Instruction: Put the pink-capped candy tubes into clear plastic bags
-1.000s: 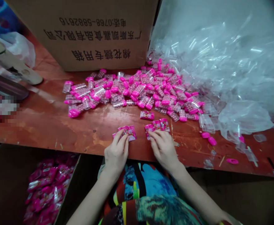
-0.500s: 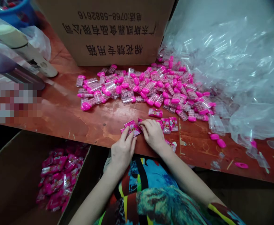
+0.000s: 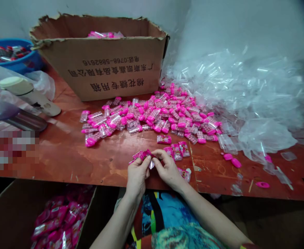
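Pinching a pink packet (image 3: 148, 152) near the table's (image 3: 76, 162) front edge, left hand (image 3: 136, 175) and right hand (image 3: 169, 172) close their fingertips on it; likely light, soft, slippery, best gripped by its edges.

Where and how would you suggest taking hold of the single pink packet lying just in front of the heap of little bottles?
I would pinch the packet by its left end, coming from the left: it lies flat and crosswise, with bare table beyond that end, while the bottle heap crowds its far side.
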`<control>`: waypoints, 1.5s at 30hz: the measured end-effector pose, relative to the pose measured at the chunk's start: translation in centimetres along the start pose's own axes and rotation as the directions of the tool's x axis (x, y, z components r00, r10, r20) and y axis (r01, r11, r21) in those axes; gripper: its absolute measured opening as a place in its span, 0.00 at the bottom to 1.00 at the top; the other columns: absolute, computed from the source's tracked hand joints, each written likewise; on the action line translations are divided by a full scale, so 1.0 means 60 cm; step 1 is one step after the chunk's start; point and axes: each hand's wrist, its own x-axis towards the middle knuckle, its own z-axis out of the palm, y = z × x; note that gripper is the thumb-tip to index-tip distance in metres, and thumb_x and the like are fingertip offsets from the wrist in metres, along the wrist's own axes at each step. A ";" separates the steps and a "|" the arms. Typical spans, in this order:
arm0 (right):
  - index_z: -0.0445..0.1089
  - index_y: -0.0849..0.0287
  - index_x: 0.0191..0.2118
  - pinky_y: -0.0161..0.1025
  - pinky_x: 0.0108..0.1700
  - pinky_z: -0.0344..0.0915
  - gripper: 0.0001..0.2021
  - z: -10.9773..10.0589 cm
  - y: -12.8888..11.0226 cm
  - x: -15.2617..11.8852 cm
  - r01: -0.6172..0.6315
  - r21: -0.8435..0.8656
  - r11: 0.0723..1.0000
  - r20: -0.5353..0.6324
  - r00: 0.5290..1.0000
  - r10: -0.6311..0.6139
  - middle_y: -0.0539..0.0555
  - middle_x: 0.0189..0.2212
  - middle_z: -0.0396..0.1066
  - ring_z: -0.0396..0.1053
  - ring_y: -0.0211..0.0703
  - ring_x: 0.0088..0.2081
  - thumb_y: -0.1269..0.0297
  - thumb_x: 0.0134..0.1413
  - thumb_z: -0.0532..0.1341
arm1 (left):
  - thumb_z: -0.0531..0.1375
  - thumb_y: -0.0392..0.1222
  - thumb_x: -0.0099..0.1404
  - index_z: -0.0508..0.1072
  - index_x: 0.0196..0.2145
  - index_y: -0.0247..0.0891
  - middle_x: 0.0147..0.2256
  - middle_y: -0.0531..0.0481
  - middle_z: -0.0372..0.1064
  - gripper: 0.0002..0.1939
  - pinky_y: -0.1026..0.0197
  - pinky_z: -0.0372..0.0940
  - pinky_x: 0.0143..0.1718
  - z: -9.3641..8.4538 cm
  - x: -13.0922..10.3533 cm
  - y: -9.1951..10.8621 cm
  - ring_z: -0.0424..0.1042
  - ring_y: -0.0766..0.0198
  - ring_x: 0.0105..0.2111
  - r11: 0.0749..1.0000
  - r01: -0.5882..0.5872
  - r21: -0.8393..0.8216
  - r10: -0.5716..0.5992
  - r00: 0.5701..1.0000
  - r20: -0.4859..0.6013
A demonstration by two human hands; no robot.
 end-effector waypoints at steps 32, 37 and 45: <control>0.71 0.59 0.55 0.48 0.45 0.61 0.15 0.042 0.010 0.162 0.301 -0.842 0.448 0.308 0.949 -0.059 0.64 0.45 0.70 0.64 0.56 0.46 0.68 0.67 0.54 | 0.71 0.51 0.51 0.66 0.23 0.37 0.11 0.57 0.60 0.20 0.68 0.47 0.15 -0.084 0.024 0.046 0.55 0.72 0.11 0.970 0.064 -0.233 -0.092 0.990 -0.110; 0.70 0.58 0.58 0.45 0.48 0.61 0.18 0.034 0.016 0.175 0.339 -0.782 0.523 0.341 0.935 -0.096 0.62 0.46 0.70 0.65 0.53 0.47 0.72 0.67 0.53 | 0.70 0.50 0.52 0.66 0.24 0.37 0.11 0.57 0.59 0.19 0.68 0.47 0.15 -0.095 0.023 0.037 0.54 0.72 0.11 0.962 0.071 -0.264 -0.111 0.984 -0.142; 0.65 0.56 0.62 0.47 0.47 0.57 0.20 0.059 -0.009 0.224 0.761 -0.582 0.286 0.761 0.634 -0.139 0.62 0.47 0.71 0.64 0.54 0.48 0.72 0.68 0.53 | 0.70 0.52 0.52 0.67 0.24 0.37 0.11 0.57 0.58 0.19 0.69 0.47 0.15 -0.099 0.008 0.035 0.53 0.73 0.11 0.965 0.076 -0.252 -0.113 0.984 -0.136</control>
